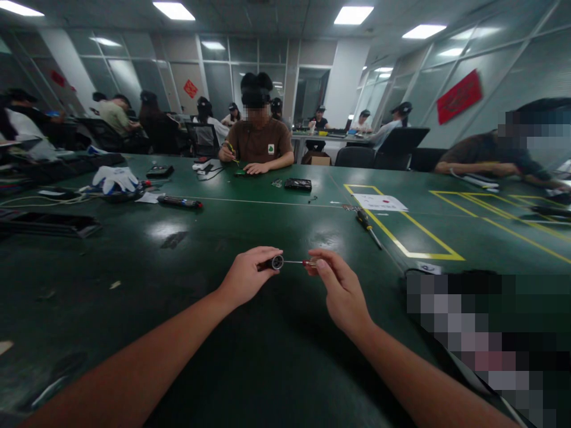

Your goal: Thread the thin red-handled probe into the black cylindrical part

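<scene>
My left hand [250,274] is closed on a small dark cylindrical part [277,262], whose round, light-rimmed end faces me. My right hand [341,285] grips the handle of a small screwdriver [308,263] with a red collar. The thin metal shaft points left and its tip meets the side of the cylindrical part; whether it sits in a screw I cannot tell. Both hands are held above the green table [250,356], at its middle. Most of the cylindrical part is hidden by my left fingers.
A larger screwdriver [368,228] lies to the right, near yellow tape [428,238] and a paper sheet [379,202]. At the left are a dark pen-like tool [180,203], white gloves [115,179] and a black tray [49,223]. A co-worker [256,139] sits opposite.
</scene>
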Motion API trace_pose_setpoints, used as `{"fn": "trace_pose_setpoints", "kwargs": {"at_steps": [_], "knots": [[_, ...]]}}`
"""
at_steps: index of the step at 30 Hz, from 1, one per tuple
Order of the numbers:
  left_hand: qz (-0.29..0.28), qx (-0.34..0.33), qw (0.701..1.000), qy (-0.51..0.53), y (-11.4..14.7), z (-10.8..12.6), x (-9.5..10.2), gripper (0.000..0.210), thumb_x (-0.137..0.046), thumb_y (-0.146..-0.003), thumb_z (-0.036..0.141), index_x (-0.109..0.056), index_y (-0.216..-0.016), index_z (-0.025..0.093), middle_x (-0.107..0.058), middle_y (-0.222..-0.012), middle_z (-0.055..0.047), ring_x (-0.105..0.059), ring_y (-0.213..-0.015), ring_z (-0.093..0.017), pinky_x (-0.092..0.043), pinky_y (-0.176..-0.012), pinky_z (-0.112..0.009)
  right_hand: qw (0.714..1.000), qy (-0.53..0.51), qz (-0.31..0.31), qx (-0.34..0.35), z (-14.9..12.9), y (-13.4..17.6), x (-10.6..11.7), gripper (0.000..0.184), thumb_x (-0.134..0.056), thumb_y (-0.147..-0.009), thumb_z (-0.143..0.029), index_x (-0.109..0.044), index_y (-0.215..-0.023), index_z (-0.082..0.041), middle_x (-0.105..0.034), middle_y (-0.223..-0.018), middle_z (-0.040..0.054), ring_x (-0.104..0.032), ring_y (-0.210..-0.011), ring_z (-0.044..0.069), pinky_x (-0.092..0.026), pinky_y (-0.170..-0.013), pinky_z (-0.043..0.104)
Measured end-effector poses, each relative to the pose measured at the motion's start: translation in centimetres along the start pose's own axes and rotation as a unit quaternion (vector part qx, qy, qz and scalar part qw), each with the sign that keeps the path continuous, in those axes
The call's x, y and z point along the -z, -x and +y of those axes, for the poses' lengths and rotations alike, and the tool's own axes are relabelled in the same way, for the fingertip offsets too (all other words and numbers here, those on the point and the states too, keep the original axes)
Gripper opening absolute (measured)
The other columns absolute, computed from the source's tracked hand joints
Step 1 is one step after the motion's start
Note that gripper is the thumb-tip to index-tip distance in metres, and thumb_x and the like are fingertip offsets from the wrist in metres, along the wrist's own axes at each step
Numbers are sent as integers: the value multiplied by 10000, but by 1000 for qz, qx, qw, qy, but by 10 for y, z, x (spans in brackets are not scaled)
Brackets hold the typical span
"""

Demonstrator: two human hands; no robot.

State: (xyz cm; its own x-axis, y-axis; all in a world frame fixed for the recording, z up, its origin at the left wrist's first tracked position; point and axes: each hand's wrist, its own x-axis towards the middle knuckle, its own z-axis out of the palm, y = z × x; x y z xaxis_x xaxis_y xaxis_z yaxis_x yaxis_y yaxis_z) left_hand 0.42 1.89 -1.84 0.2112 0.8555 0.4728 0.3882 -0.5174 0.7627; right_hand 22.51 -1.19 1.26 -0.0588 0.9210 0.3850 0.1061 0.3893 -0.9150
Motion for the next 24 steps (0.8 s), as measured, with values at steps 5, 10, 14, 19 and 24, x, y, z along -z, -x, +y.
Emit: {"fn": "trace_pose_setpoints", "kwargs": {"at_steps": [5,10,14,19,24], "knots": [[-5,-2,1000,8,0,2,0,441,-748,-803,96,-742,-1215,252,-722,-1255,-59,-682,-1159,-222,-562,-1046,-433,996,-63,33,-51,8,-4,0,248,-648,-931,-460,-684,-1002,-224,-721,-890,38,-672,-826,203,-545,-832,384],[-24,-24,999,-13,1,2,2,419,-750,-825,132,-737,-1224,259,-721,-1267,-62,-685,-1158,-223,-546,-1057,-435,991,-102,36,-73,9,-7,-1,308,-675,-911,-512,-722,-986,-217,-707,-857,41,-646,-799,199,-527,-791,368],[-18,-47,998,-43,1,4,3,404,-745,-841,144,-736,-1226,266,-721,-1277,-58,-677,-1182,-227,-522,-1084,-438,959,-215,17,-182,7,-16,3,380,-695,-855,-585,-682,-831,-206,-621,-694,22,-596,-648,190,-533,-649,359],[-6,-47,997,-55,0,7,2,415,-744,-829,105,-739,-1218,250,-725,-1264,-58,-679,-1168,-215,-530,-1071,-412,959,-231,53,-154,10,-18,5,316,-744,-836,-523,-698,-872,-213,-648,-752,15,-614,-696,179,-538,-674,342],[24,-5,999,-23,1,6,0,434,-767,-803,109,-735,-1218,234,-723,-1236,-64,-688,-1129,-216,-578,-995,-392,984,-153,43,-79,11,-11,2,308,-687,-909,-515,-720,-989,-219,-708,-872,30,-662,-803,180,-543,-801,359]]}}
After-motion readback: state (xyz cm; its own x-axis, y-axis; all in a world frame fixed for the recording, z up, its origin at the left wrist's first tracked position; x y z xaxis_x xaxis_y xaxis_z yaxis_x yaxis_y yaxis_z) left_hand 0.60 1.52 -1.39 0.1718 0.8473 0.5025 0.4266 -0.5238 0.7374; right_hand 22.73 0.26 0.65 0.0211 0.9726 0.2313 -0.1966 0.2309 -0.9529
